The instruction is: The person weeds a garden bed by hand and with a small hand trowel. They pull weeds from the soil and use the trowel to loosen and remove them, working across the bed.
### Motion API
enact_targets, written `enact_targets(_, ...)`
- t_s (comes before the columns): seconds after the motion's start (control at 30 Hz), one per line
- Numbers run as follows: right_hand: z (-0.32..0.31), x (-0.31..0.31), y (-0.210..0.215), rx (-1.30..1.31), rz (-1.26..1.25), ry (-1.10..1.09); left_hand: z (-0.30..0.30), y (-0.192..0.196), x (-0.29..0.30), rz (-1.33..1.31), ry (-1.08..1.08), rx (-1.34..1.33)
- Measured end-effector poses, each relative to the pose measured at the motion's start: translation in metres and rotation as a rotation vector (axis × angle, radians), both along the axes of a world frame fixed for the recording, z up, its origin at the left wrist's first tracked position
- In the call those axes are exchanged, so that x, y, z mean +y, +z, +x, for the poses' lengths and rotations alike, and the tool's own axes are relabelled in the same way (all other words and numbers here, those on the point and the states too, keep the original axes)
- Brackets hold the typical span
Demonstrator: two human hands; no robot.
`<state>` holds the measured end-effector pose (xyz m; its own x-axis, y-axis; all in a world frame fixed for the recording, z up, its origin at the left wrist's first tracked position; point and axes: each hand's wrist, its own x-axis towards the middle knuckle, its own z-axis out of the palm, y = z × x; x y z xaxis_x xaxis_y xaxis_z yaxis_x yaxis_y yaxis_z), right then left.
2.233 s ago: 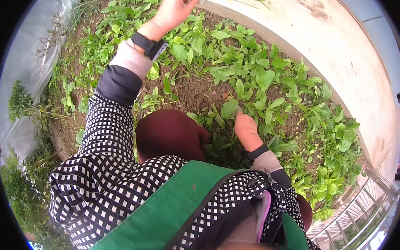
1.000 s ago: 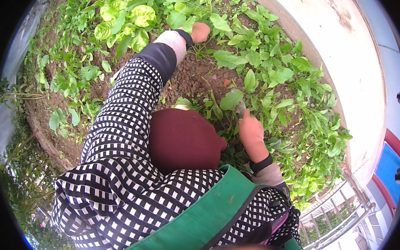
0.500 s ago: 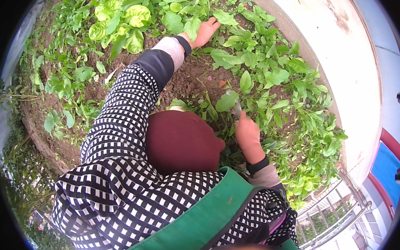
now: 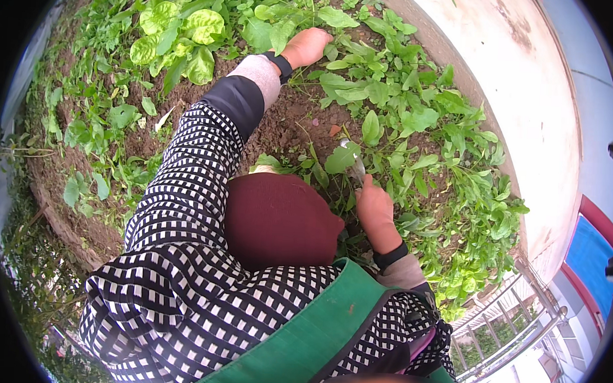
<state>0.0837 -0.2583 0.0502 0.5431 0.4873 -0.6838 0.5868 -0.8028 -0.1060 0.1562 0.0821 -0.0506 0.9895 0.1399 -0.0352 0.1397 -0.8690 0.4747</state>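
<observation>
My left hand (image 4: pixel 309 47) reaches to the far side of the bed. Its fingers are curled closed among leafy stems; what they hold, if anything, is hidden. My right hand (image 4: pixel 376 212) is closed round the handle of a metal tool (image 4: pixel 357 168) with a short shiny blade, pointing away from me. A broad green leaf (image 4: pixel 341 159) partly covers the blade. Leafy green plants (image 4: pixel 372 92) grow around both hands, and bare brown soil (image 4: pixel 289 126) lies between them.
A pale wall (image 4: pixel 529 98) curves along the bed's right side. Yellow-green lettuce-like plants (image 4: pixel 204 26) stand left of my left hand. My dark red knee (image 4: pixel 281 221) juts up near the centre. At the lower right is a metal railing (image 4: pixel 505 337).
My left hand's fingers, stretched out before, have curled closed, and the hand has drawn slightly left. The right hand and its tool have shifted only a little.
</observation>
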Motion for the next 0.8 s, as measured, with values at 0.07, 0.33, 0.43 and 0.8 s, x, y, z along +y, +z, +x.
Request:
enact_targets(0.07, 0.0, -0.002, -0.002, -0.004, 0.015, 0.004, 0.001, 0.007, 0.005, 0.001, 0.079, 0.048)
enact_targets(0.33, 0.0, -0.004, -0.004, 0.024, 0.037, -0.021, -0.005, 0.035, 0.021, 0.299, 0.113, 0.125)
enact_targets(0.43, 0.001, -0.004, -0.003, 0.038, 0.006, -0.049, 0.0, 0.056, 0.034, 0.178, 0.181, -0.251)
enact_targets(0.8, 0.001, -0.004, -0.005, 0.055, -0.006, -0.036, 0.058, 0.058, 0.016, 0.072, 0.32, -0.284)
